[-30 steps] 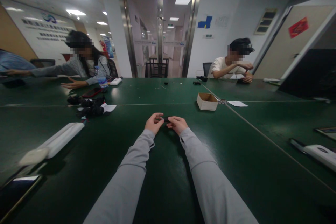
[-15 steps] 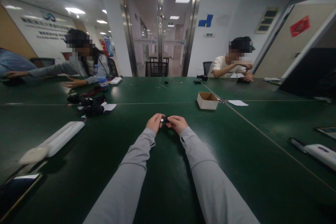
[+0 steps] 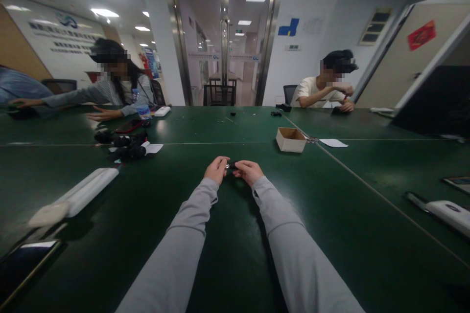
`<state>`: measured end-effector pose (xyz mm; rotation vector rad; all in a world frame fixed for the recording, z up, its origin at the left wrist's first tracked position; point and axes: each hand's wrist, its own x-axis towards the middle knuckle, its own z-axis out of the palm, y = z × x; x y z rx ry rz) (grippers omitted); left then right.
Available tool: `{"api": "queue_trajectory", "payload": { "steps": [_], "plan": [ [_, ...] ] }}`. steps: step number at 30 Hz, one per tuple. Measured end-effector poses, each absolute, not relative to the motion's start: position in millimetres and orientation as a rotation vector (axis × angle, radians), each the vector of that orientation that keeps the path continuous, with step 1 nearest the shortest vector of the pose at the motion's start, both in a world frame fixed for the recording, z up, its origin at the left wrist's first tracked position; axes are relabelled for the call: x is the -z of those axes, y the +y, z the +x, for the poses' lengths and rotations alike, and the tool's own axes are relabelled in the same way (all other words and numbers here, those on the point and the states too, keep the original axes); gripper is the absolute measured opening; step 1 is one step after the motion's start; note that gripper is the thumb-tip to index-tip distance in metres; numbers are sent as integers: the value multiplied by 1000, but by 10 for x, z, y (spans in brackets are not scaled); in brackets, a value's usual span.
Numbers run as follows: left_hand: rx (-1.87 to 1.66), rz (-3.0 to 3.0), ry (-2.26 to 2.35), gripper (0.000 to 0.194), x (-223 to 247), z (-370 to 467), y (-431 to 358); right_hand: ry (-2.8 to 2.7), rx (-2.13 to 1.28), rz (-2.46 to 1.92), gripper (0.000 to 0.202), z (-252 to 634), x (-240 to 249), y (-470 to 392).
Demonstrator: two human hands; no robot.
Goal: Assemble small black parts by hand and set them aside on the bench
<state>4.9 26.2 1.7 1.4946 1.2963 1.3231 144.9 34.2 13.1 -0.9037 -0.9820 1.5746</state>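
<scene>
A small black object with a shiny metal end (image 3: 231,165) is held between my two hands, just above the green table (image 3: 235,220). My left hand (image 3: 216,171) pinches its metal end with thumb and fingers. On the other side, my right hand (image 3: 251,173) grips the black end between thumb and forefinger. Fingers cover much of the object, and its exact kind is too small to make out. Both forearms in grey sleeves stretch forward over the tabletop.
An open cardboard box (image 3: 291,140) stands ahead to the right, beside a white paper (image 3: 333,143). Leftward lie a long white device (image 3: 91,190), a phone (image 3: 27,269) and a black cluster of gear (image 3: 127,146). Two people (image 3: 119,78) (image 3: 326,85) sit across the table.
Both hands keep nearly the same place and grip on the small black object. The view has shifted very slightly.
</scene>
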Motion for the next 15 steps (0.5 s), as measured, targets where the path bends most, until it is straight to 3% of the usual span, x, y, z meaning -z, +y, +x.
{"api": "queue_trajectory", "payload": {
  "steps": [15],
  "plan": [
    [-1267,1552,1334,29,-3,35,276,-960,-1583,-895,11,1444,-149,330]
  ]
}}
